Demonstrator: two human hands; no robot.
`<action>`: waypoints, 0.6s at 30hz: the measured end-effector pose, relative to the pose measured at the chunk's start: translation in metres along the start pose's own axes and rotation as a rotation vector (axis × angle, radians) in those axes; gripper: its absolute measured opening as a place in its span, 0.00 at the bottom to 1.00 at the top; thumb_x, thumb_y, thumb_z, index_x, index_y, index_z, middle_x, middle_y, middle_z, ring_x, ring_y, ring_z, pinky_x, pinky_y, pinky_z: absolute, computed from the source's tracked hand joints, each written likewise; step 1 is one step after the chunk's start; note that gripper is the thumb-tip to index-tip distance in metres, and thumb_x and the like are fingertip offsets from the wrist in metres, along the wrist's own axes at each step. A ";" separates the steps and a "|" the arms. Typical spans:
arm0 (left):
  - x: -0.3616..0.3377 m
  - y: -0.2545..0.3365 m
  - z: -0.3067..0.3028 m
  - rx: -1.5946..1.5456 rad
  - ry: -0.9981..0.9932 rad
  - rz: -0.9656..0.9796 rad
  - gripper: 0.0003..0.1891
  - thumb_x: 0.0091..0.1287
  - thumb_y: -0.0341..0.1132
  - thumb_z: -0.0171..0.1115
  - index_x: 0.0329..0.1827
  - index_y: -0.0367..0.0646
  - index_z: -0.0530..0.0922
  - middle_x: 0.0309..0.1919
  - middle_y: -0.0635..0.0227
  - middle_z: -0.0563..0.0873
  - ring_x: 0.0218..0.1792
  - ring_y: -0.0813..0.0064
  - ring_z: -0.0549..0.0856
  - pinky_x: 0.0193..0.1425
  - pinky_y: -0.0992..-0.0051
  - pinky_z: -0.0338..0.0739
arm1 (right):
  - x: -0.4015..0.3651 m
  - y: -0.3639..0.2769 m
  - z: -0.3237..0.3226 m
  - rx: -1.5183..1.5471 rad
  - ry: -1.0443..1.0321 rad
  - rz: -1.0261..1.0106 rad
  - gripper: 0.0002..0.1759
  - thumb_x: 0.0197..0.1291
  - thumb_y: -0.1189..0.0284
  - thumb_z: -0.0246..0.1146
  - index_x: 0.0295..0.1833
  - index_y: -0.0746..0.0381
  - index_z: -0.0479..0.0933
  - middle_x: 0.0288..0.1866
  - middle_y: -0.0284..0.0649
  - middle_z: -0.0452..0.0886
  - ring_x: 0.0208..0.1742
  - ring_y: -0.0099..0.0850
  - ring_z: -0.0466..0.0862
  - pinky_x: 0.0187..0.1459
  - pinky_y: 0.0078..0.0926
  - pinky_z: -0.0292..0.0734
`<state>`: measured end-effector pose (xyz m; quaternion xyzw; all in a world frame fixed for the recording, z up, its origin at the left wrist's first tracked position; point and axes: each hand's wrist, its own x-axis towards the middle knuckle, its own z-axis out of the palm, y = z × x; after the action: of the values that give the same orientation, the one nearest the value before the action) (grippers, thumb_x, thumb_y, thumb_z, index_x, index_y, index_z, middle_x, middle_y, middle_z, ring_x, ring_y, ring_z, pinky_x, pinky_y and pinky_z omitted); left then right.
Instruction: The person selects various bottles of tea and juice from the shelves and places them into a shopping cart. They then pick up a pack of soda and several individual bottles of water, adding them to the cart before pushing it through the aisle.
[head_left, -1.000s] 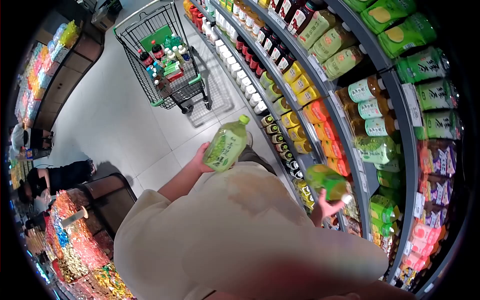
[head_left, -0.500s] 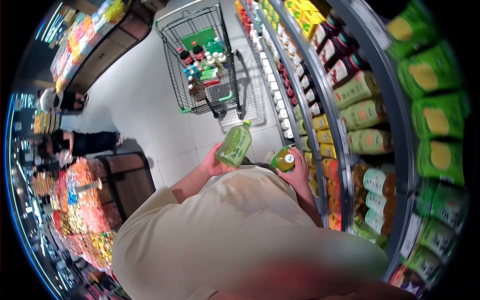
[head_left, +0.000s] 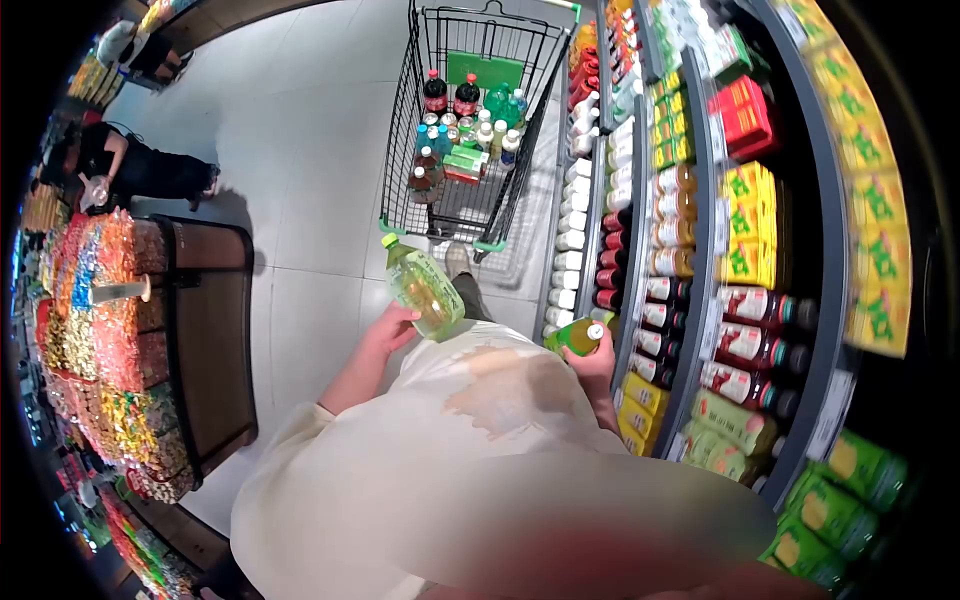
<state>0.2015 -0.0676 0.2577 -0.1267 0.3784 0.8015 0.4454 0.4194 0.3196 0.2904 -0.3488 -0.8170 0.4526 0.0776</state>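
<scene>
My left hand (head_left: 393, 327) is closed around the lower part of a large clear bottle of yellow-green drink (head_left: 425, 290). That bottle leans to the left, its green cap (head_left: 389, 240) pointing toward the cart. In my right hand (head_left: 594, 362) is a smaller bottle with a green label and white cap (head_left: 572, 338), tilted so its cap faces right, beside the shelf. Ahead stands a wire shopping cart (head_left: 385, 190). Inside it are two dark bottles with red caps (head_left: 450, 93), several other bottles and cans, and a green-and-red box (head_left: 465, 163).
Drink shelves (head_left: 690, 300) run along my right side, stocked with bottles and yellow packs. To the left is a display bin (head_left: 215, 350) heaped with wrapped sweets. A person in dark clothes (head_left: 150, 165) is beyond it, another person (head_left: 150, 50) farther back. My foot (head_left: 458, 260) shows below the cart.
The view has turned, so the cart and shelves appear shifted. The large bottle has swung from leaning right to leaning left. Both hands keep hold of their bottles.
</scene>
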 end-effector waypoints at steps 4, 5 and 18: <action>0.074 0.063 0.014 0.044 -0.005 0.044 0.38 0.56 0.25 0.73 0.73 0.39 0.68 0.59 0.61 0.83 0.62 0.63 0.83 0.71 0.61 0.76 | 0.059 -0.085 0.008 -0.162 -0.048 0.055 0.42 0.39 0.67 0.82 0.64 0.59 0.75 0.57 0.44 0.84 0.58 0.39 0.86 0.61 0.36 0.80; 0.086 0.078 0.022 0.057 0.010 0.080 0.38 0.56 0.24 0.73 0.72 0.39 0.68 0.60 0.61 0.83 0.62 0.63 0.82 0.71 0.61 0.76 | 0.078 -0.088 0.013 -0.153 -0.080 -0.026 0.42 0.39 0.67 0.83 0.64 0.59 0.75 0.57 0.44 0.84 0.58 0.39 0.86 0.61 0.36 0.80; 0.165 0.149 0.022 0.198 0.200 0.204 0.44 0.49 0.20 0.74 0.73 0.40 0.65 0.60 0.61 0.82 0.62 0.64 0.83 0.69 0.62 0.77 | 0.289 -0.199 0.183 -0.306 -0.467 -0.362 0.48 0.39 0.65 0.82 0.70 0.58 0.70 0.67 0.48 0.76 0.70 0.44 0.77 0.70 0.39 0.74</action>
<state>-0.0103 0.0033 0.2567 -0.1221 0.5090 0.7847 0.3320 0.0241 0.3104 0.2876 -0.0926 -0.9199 0.3713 -0.0858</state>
